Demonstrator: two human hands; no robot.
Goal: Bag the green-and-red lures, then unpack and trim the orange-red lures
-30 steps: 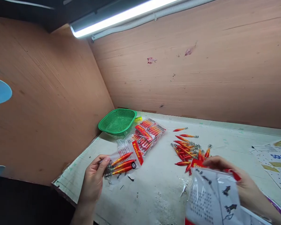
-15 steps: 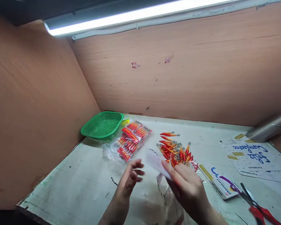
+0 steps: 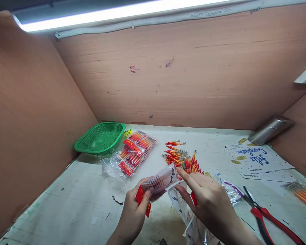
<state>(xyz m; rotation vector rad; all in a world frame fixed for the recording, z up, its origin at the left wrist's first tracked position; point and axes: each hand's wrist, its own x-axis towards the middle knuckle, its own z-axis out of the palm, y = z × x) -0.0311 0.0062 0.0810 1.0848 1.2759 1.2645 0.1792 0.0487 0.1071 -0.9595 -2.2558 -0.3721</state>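
Observation:
My left hand (image 3: 135, 212) pinches the red header end of an empty clear packet (image 3: 158, 182) printed with small text. My right hand (image 3: 206, 200) grips the packet's other end with its fingertips and also holds more such packets (image 3: 183, 211) underneath. Just beyond the hands lies a loose pile of red-orange squid lures (image 3: 181, 158) with hooks. A stack of filled lure packets (image 3: 131, 154) lies further left on the table.
A green mesh basket (image 3: 100, 139) stands at the back left corner. Red-handled pliers (image 3: 265, 217) lie at the right, near printed cards (image 3: 257, 160) and a metal cylinder (image 3: 269, 131). Wooden walls close in the left, back and right.
My left hand let go of a filled packet at the left and came across to the right hand. Both now hold an empty packet. The camera view swung rightwards.

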